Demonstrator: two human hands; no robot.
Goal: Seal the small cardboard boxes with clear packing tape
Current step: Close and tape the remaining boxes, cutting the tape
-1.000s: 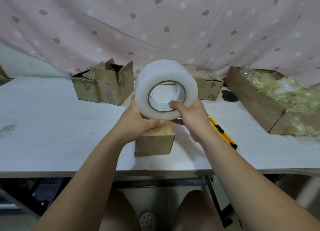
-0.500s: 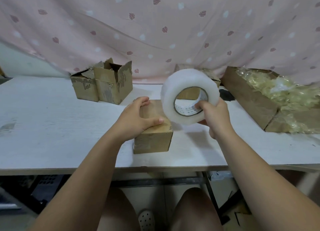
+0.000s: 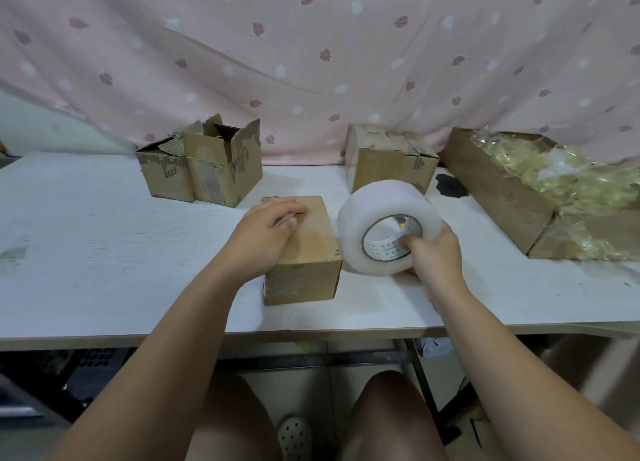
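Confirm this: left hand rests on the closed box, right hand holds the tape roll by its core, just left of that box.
One thing is wrong: the head view shows the tape roll right of the closed box, not left. The left hand rests on that box; the right hand holds the roll by its core.

White table (image 3: 104, 239) — small cardboard boxes (image 3: 221, 173), long tray (image 3: 491, 190)
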